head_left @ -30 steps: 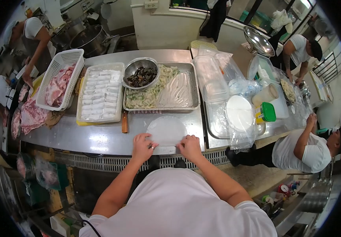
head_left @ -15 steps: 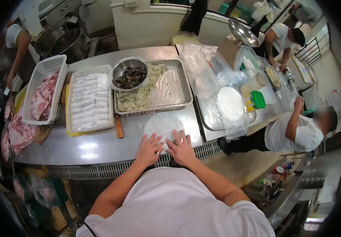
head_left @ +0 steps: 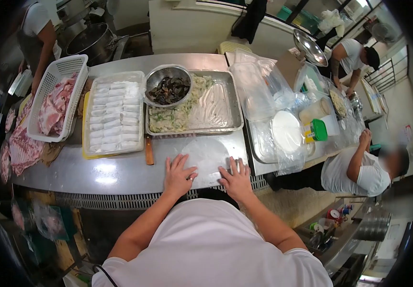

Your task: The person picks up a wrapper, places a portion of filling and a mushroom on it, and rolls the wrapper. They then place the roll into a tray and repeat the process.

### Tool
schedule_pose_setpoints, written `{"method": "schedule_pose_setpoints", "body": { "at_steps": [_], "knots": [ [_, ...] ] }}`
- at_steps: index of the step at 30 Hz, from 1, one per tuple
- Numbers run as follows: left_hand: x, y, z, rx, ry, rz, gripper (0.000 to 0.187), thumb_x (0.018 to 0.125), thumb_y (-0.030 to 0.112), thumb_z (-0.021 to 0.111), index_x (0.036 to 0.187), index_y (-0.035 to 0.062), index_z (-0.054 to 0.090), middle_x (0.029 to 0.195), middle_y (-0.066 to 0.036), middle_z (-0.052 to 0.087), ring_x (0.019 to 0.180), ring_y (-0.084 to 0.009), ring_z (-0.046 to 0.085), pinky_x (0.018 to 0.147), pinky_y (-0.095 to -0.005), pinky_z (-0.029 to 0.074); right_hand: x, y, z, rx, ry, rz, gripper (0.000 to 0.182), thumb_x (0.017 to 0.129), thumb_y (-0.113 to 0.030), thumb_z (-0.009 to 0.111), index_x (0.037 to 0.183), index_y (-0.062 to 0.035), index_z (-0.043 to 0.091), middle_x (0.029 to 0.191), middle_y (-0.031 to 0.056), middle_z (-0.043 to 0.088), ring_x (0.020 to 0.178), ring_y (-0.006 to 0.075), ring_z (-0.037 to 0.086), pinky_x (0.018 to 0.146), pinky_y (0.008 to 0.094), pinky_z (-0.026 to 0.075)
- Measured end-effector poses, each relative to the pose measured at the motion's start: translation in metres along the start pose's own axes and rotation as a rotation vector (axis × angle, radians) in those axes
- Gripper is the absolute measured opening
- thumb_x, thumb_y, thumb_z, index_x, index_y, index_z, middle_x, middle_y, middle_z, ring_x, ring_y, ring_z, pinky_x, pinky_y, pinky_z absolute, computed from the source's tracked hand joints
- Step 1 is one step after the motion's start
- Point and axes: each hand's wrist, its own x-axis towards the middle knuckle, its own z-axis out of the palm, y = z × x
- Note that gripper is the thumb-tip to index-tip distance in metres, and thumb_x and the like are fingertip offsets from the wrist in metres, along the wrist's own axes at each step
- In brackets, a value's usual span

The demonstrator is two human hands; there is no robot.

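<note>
A thin, round, translucent wrapper (head_left: 207, 155) lies flat on the steel table. My left hand (head_left: 178, 177) rests by its left edge with fingers spread. At its lower right edge is my right hand (head_left: 236, 178), fingers also apart. Neither hand holds anything. Beyond the wrapper, a metal tray (head_left: 239, 125) holds a pale green filling and a smooth pale mass. A steel bowl (head_left: 152, 76) of dark pieces sits on the tray's left part. To the left, white rolls (head_left: 113, 115) fill a plastic container. A wooden knife handle (head_left: 149, 152) pokes out beside it.
Raw meat (head_left: 57, 107) fills a white basket (head_left: 79, 62) at left. A stack of white round sheets (head_left: 286, 131) and a green-lidded tub (head_left: 318, 130) stand on the right. One person (head_left: 355, 165) stands at right, another (head_left: 351, 57) at the back right, others at left.
My hands have moved apart, the right one farther toward the right edge of the wrapper. The camera view has shifted slightly. The person at far left shows more in view.
</note>
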Motion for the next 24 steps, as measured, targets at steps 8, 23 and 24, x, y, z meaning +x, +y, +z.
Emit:
{"method": "schedule_pose_setpoints", "body": {
  "at_steps": [8, 23, 24],
  "knots": [
    [-0.005, 0.001, 0.004, 0.077, 0.074, -0.051, 0.054, 0.093, 0.037, 0.082, 0.138, 0.0079, 0.075, 0.163, -0.018, 0.056, 0.156, -0.0395, 0.044, 0.131, -0.0702, 0.019, 0.086, 0.044, -0.043, 0.375, 0.279, -0.025, 0.050, 0.094, -0.010, 0.075, 0.142, 0.0017, 0.066, 0.154, 0.0290, 0.059, 0.135, 0.0506, 0.060, 0.114, 0.0517, 0.051],
    [-0.008, 0.001, 0.012, 0.140, 0.088, -0.045, 0.050, 0.093, 0.035, 0.081, 0.133, 0.0051, 0.074, 0.155, -0.014, 0.065, 0.154, -0.0385, 0.049, 0.130, -0.0655, 0.028, 0.364, 0.031, -0.039, 0.284, 0.023, -0.419, 0.051, 0.096, -0.006, 0.061, 0.146, 0.0053, 0.062, 0.148, 0.0271, 0.065, 0.133, 0.0427, 0.065, 0.111, 0.0487, 0.056],
    [-0.008, 0.002, 0.012, 0.134, 0.090, -0.050, 0.050, 0.093, 0.035, 0.081, 0.132, 0.0055, 0.075, 0.155, -0.014, 0.065, 0.154, -0.0384, 0.050, 0.130, -0.0654, 0.029, 0.366, 0.030, -0.020, 0.235, 0.013, -0.413, 0.050, 0.094, -0.005, 0.061, 0.143, 0.0053, 0.064, 0.145, 0.0266, 0.066, 0.131, 0.0426, 0.066, 0.109, 0.0488, 0.056]
  ]
}}
